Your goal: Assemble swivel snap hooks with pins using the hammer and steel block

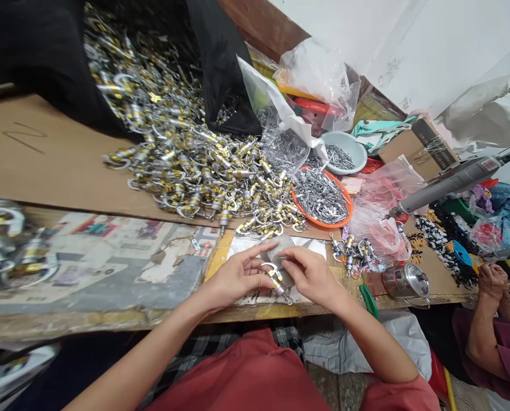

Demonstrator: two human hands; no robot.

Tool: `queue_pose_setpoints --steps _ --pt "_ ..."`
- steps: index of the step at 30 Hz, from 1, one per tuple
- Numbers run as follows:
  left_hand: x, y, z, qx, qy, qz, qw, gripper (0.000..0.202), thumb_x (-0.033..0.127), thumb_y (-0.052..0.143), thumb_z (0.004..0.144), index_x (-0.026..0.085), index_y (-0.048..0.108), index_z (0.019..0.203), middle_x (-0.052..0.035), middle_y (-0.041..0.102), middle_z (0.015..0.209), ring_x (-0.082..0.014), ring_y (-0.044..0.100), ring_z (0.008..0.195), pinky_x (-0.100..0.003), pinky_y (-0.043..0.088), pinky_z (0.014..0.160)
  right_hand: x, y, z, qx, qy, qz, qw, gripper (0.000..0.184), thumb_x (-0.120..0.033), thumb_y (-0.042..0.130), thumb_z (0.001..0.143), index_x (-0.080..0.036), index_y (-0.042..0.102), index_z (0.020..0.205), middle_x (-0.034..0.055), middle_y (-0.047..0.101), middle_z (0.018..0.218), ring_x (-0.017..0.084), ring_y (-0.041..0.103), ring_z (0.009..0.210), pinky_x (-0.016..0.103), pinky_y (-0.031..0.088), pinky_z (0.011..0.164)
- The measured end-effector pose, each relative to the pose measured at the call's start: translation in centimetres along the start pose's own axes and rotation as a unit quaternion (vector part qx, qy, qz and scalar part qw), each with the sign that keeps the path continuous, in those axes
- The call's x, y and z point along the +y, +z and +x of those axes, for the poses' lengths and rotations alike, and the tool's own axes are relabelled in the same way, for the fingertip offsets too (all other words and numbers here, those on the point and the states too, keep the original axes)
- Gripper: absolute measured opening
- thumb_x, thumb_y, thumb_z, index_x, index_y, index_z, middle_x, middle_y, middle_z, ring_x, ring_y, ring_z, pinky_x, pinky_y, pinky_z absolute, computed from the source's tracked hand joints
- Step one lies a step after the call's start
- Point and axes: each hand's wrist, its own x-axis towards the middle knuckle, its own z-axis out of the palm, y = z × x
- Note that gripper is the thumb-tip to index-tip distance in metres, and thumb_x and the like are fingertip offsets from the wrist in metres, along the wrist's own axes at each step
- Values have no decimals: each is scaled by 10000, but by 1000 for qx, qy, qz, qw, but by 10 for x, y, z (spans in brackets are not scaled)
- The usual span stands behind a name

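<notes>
My left hand point(241, 274) is closed on a small silver-and-yellow metal piece point(276, 281), which has a curved arm on one side and a ring at its lower end. Thumb and fingers grip it from the left. Close by on the right, my right hand point(308, 273) has its fingers bent together near the top of the piece; anything between those fingertips is too small to make out. Beneath both hands lies a grey plate point(286, 246) on the wooden bench. Just beyond them spreads a large heap of similar silver-and-yellow pieces point(212, 171).
Small metal parts fill an orange basket point(349, 214) and a pale blue bowl point(357, 149). A grey electric screwdriver point(447, 182) hangs at the right. Near the bench edge are a metal mug point(407, 281) and green-handled tool point(368, 301). Another person's hands point(492, 279) are at far right.
</notes>
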Motion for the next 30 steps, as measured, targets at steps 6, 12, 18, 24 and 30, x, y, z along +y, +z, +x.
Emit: queue_pose_setpoints --steps 6,12,18,24,30 --pt "-1 -1 1 -6 3 7 1000 874 164 739 527 134 376 1322 5 655 708 -165 616 664 -308 505 675 -4 9 -6 33 13 -22 999 166 -177 430 846 -183 570 935 45 639 844 160 585 747 254 435 679" --pt "-2 -3 1 -4 9 24 1000 838 165 726 538 136 400 1309 -20 670 774 -176 616 702 -312 509 689 -12 17 -10 -6 44 -83 996 195 -161 376 843 -176 510 983 23 607 709 165 553 619 254 393 589" --pt "-2 -3 1 1 15 32 999 826 176 723 542 150 410 1305 -13 664 785 -175 617 711 -308 512 686 -14 19 -8 -43 68 -111 991 205 -155 379 844 -191 510 997 -8 557 623 167 527 576 248 368 556" --pt "-2 -1 1 -2 -2 9 1000 865 170 740 525 150 387 1315 0 664 736 -179 636 701 -327 518 699 14 4 -30 116 97 -17 988 175 -265 383 903 -191 500 1010 39 600 848 150 568 732 248 439 650" --pt "0 -1 1 14 -21 4 1000 873 156 750 498 146 402 1299 8 662 736 -165 627 703 -284 521 658 66 -12 -71 32 171 -229 958 277 -302 502 844 -165 539 1082 97 584 904 242 565 847 364 457 727"
